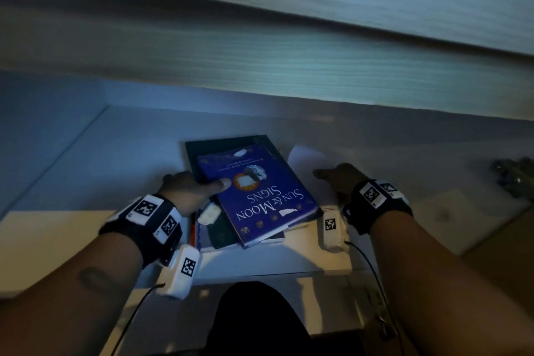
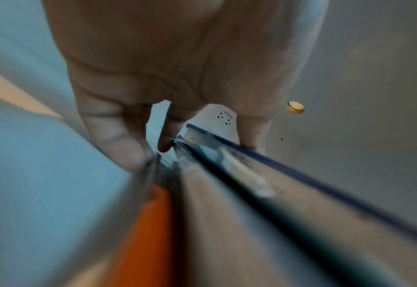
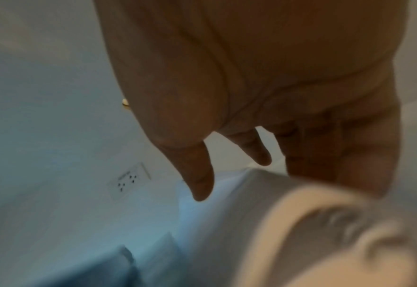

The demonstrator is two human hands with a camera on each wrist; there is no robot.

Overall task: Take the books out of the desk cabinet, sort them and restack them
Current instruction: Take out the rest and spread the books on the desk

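So there's a small stack of books (image 1: 231, 199) sitting low-centre in the head view, on a pale shelf (image 1: 86, 153) tucked under a wood-grain panel (image 1: 260, 52). At least three can be counted: a blue book (image 1: 260, 196) on top with "Sun & Moon Signs" printed on the cover (it reads upside down from here, with a little sun-and-moon picture and gold symbols along the edge), a dark green book (image 1: 228, 144) under it poking out toward the top of the frame, and some thinner stuff at the bottom with an orange edge, too blurry to count properly. Two hands are in shot. The left hand (image 1: 190, 188) has hold of the stack's left side, thumb laid over the blue cover and the other fingers going down the side. The right hand (image 1: 338, 179) is just right of the stack, fingers stretched out flat and loose on a white sheet of paper (image 1: 303, 159), not gripping anything. The left wrist view gets what the head view misses: the page edges of the stack edge-on, the orange edge (image 2: 146, 223), and fingertips (image 2: 119, 143) pressed on the side. Both wrist views also catch a wall socket (image 3: 128, 180) on the back wall, which the head view doesn't show.
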